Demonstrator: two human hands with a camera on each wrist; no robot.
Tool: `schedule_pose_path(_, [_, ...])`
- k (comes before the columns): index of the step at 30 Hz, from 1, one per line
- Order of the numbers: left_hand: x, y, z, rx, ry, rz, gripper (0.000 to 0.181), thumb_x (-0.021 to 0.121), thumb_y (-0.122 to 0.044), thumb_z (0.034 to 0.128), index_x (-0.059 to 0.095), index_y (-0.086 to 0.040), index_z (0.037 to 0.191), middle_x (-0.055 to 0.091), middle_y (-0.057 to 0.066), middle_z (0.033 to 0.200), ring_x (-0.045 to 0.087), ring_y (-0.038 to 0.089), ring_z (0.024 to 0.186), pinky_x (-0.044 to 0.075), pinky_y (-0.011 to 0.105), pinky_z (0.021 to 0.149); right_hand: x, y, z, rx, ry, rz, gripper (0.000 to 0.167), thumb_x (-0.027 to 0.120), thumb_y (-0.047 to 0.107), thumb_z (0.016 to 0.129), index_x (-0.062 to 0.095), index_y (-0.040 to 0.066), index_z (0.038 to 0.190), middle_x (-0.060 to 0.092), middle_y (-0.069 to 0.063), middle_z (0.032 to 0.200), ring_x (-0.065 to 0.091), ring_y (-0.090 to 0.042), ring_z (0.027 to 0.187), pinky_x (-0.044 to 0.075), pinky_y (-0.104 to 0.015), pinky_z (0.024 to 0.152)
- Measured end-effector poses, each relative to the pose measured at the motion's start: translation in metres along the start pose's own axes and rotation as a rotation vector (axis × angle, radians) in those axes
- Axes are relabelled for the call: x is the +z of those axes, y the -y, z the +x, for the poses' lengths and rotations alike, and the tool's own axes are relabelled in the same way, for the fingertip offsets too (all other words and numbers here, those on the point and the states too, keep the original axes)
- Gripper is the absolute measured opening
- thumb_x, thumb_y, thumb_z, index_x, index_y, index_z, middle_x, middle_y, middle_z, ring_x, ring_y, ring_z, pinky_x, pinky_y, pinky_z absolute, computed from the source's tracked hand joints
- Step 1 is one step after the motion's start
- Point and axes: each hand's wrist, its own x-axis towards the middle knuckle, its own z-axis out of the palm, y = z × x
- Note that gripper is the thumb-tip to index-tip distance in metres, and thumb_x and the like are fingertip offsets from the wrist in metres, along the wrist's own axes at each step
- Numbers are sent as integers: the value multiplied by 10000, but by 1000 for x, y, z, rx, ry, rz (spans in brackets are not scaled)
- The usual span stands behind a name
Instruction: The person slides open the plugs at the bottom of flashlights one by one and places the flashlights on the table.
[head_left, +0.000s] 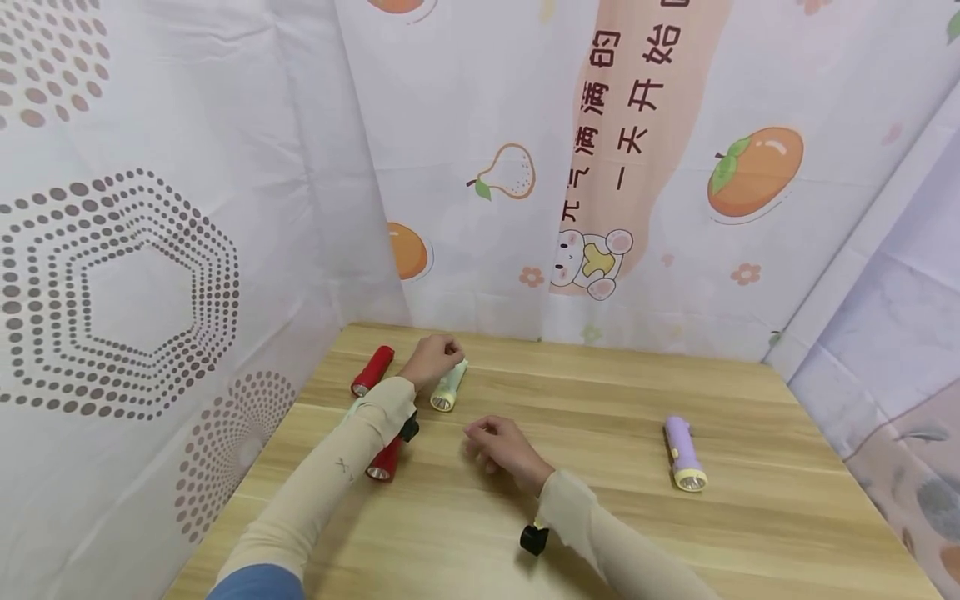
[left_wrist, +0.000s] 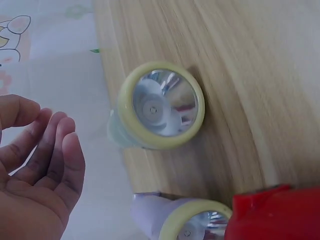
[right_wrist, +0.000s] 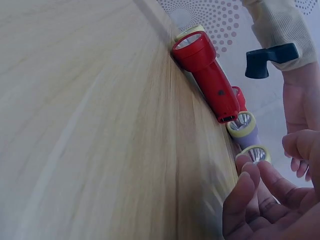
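Observation:
My left hand [head_left: 432, 358] hovers by the back end of a mint-green flashlight [head_left: 450, 387] with a cream rim, lens toward me. In the left wrist view its fingers are loosely bent and hold nothing, apart from the flashlight. My right hand [head_left: 506, 450] is over the middle of the table, fingers loosely bent, holding nothing. Left of the mint flashlight lies a red flashlight [head_left: 373, 369]. A second red flashlight [head_left: 384, 460] is partly hidden by my left forearm. A purple flashlight [left_wrist: 152, 212] beside the mint one is hidden from the head view.
Another purple flashlight [head_left: 682, 446] with a yellow rim lies alone on the right of the wooden table [head_left: 600, 508]. A pale-rimmed flashlight [right_wrist: 192, 31] shows behind the nearer red one. Printed curtains [head_left: 480, 92] stand along the table's back and left edges.

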Motion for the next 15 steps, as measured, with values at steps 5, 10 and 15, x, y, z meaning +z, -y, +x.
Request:
schedule_pose_path(5, [0,5,3,-19,-2,38,172,590,-141,996,738,-52,992,690,30,923,590,180,828,506,319,755,7,2,8,12,-1,3,366,628,315,1037,655,-21,1180,719,-133,961,554,-147,692,466,-253,551])
schedule_pose_path(10, [0,12,4,-43,-13,71,159,584,-122,983,721,-41,988,689,54,940,597,198,838,515,334,759,13,2,16,25,-18,-8,370,636,337,1032,658,-6,1169,714,-114,952,554,-143,690,466,-251,528])
schedule_pose_path(15, [0,16,5,-59,-5,104,139,582,-123,981,707,-63,970,681,48,930,599,198,837,514,335,761,18,4,24,39,-64,-18,319,628,322,1038,654,17,1129,703,-106,939,546,-141,653,454,-252,486])
